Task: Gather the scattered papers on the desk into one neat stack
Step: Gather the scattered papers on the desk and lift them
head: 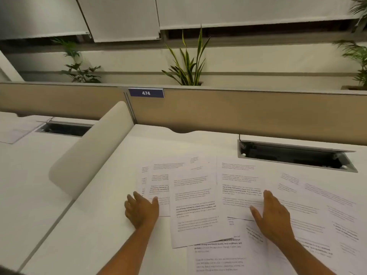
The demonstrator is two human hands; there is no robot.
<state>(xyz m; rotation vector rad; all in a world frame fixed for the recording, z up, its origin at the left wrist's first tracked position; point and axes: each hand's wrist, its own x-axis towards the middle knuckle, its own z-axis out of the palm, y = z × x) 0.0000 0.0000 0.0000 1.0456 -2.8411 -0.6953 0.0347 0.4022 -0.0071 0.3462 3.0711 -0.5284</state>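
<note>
White printed papers [193, 203] lie fanned and overlapping across the near half of the desk [99, 225], spreading toward its right edge. At the left side of the spread, the left hand [142, 210] rests flat with fingers spread, gripping nothing, its thumb on a sheet's edge. Toward the right, the right hand [273, 217] lies palm-down on the sheets, also holding nothing.
</note>
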